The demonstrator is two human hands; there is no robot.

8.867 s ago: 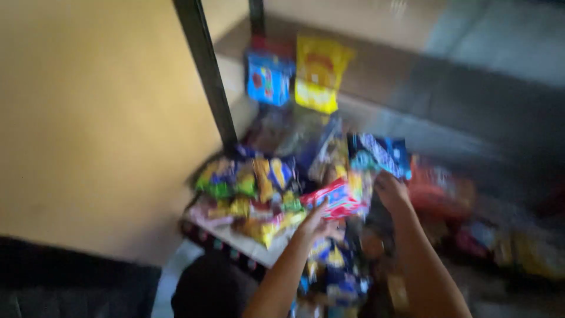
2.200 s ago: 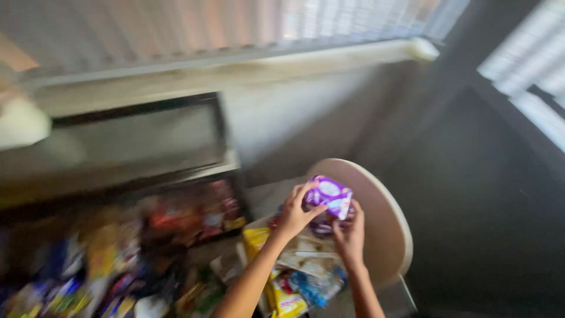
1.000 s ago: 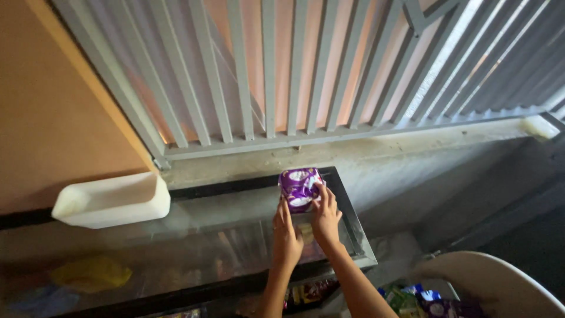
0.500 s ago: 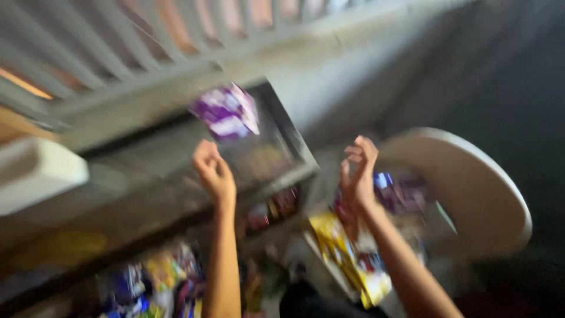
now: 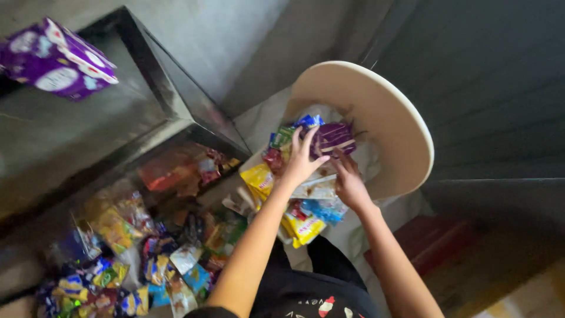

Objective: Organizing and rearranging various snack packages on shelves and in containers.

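The purple packet [image 5: 332, 137] lies atop the heap in the cream chair [image 5: 406, 126]. Our left hand [image 5: 304, 160] spreads open against it; our right hand [image 5: 348, 181] curls unclosed beneath. A careless tug could spill the yellow packets [image 5: 262, 179].

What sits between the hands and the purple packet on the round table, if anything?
Nothing visible. The left hand already touches the purple packet, fingers spread over its left edge. The right hand is just below it, by a pale packet. Other snack packets crowd around on the round table, none on top.
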